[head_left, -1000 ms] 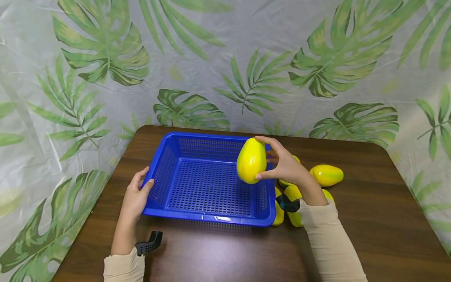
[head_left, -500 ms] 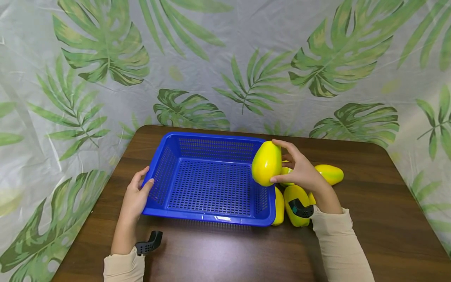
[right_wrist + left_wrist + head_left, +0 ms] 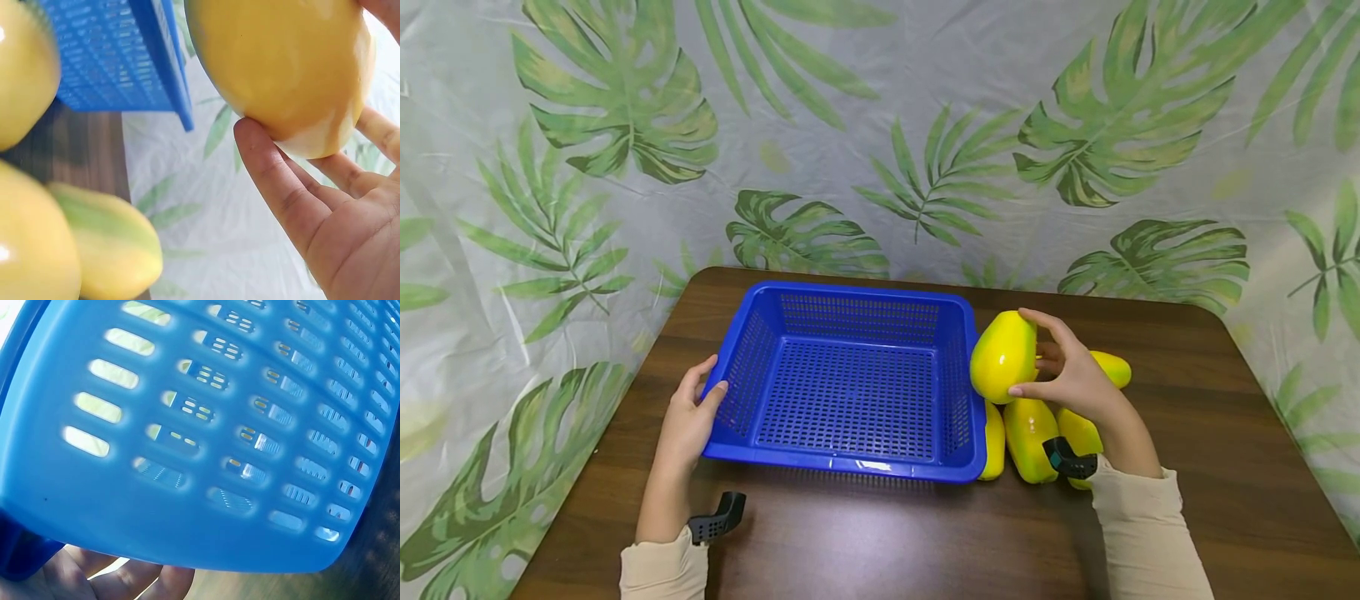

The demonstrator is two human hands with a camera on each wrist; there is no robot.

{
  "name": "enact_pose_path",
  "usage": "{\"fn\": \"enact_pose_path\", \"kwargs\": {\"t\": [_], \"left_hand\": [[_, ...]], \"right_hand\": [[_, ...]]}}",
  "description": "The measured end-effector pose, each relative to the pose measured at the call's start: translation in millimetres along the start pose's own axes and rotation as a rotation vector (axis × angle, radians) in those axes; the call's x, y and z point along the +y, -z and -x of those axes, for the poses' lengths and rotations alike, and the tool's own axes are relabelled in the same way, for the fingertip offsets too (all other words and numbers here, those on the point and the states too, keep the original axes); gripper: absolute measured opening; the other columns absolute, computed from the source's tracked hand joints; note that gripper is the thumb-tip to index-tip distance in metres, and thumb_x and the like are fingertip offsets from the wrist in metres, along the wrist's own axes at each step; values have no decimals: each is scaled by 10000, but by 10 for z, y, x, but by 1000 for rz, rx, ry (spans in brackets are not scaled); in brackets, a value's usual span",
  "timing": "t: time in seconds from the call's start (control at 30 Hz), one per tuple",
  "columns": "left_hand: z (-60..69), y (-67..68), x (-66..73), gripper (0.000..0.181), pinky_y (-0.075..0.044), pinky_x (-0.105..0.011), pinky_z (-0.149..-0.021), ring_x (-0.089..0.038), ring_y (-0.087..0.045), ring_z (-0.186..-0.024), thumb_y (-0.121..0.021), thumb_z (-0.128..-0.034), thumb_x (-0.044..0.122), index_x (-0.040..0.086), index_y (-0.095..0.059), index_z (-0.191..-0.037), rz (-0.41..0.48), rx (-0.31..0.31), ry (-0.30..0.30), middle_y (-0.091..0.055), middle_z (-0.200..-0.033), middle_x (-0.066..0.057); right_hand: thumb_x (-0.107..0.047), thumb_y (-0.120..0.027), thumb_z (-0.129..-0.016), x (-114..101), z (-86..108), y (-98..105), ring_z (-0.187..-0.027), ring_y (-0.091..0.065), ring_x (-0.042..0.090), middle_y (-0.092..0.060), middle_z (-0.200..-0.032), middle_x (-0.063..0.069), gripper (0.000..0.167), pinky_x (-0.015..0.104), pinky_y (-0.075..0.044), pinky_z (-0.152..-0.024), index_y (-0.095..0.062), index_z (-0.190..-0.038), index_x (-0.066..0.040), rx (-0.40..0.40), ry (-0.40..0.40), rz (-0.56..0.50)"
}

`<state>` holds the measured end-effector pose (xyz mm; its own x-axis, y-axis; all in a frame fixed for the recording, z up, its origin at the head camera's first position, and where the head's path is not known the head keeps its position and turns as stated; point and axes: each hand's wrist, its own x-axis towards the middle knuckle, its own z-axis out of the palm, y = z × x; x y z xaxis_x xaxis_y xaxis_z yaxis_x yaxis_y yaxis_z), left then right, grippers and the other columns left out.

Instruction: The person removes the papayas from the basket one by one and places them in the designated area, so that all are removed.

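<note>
A blue perforated plastic basket (image 3: 842, 467) stands on the table, its inside showing bare slotted floor. My left hand (image 3: 691, 412) grips its left rim, thumb on top; in the left wrist view its fingers (image 3: 134, 578) curl under the basket's edge. Just off the right rim, my right hand (image 3: 1075, 379) holds a shiny yellow papaya (image 3: 1002, 358) with a faint green tint, thumb at the lower end and fingers at the upper end. From the right wrist, fingertips press this papaya (image 3: 281, 69), apart from the basket (image 3: 106, 56).
More yellow papayas lie on the brown table (image 3: 1210, 433) right of the basket: one papaya (image 3: 1032, 442) in front, another papaya (image 3: 1114, 368) farther right, some partly hidden by the right hand. A leaf-patterned sheet (image 3: 940, 150) hangs behind the table's far edge.
My right hand has carried the papaya rightward and slightly down, from over the basket's right part to beyond its right rim. The left hand and basket have stayed put.
</note>
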<state>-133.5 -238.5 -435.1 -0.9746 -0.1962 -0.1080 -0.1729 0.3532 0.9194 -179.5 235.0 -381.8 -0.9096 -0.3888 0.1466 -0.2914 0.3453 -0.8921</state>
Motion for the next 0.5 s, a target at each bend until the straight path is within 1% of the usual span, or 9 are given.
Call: {"fn": "enact_pose_path", "kwargs": {"t": [0.1, 0.17, 0.27, 0.33, 0.4, 0.5], "left_hand": [[2, 2, -7, 494, -480, -362, -648, -282, -580, -823, -429, -952, 288, 186, -288, -1414, -7, -1, 1, -525, -1137, -219], [2, 3, -9, 494, -477, -365, -655, -281, -578, -825, -428, -952, 291, 187, -287, -1414, -12, -1, 2, -527, -1135, -218], [2, 4, -7, 493, -476, -371, -658, -282, -578, -825, -429, -952, 291, 187, -289, -1414, -14, -1, 2, -529, -1130, -219], [1, 4, -6, 493, -475, -371, -658, -283, -577, -828, -429, -952, 291, 190, -290, -1413, -15, -1, 4, -529, -1131, -218], [0, 2, -3, 492, -473, -370, -660, -283, -575, -833, -430, -951, 294, 194, -292, -1413, -16, 0, 7, -529, -1134, -214], [-1, -1, 2, 492, -469, -364, -665, -281, -570, -843, -430, -951, 298, 202, -292, -1413, -16, 1, 14, -526, -1141, -208]], "right_hand": [[-31, -759, -697, 40, 48, 36, -1055, -503, 285, -207, -1417, 86, 904, 269, -471, -767, -231, -1416, -172, 17, -13, 1], [-34, -756, -703, 67, 81, 61, -1051, -502, 256, -213, -1416, 87, 901, 238, -461, -771, -222, -1418, -160, 34, -24, 19], [-28, -751, -708, 108, 136, 96, -1068, -474, 252, -210, -1417, 81, 900, 197, -430, -797, -218, -1420, -168, 60, -41, 37], [-34, -750, -711, 130, 177, 118, -1082, -452, 263, -207, -1416, 81, 904, 175, -412, -804, -214, -1422, -194, 79, -57, 53], [-24, -745, -714, 156, 220, 139, -1068, -452, 269, -206, -1400, 91, 910, 192, -428, -790, -208, -1425, -210, 91, -75, 34], [-28, -740, -720, 208, 286, 170, -1034, -472, 210, -212, -1367, 108, 915, 214, -455, -754, -193, -1432, -207, 111, -95, 22]]}}
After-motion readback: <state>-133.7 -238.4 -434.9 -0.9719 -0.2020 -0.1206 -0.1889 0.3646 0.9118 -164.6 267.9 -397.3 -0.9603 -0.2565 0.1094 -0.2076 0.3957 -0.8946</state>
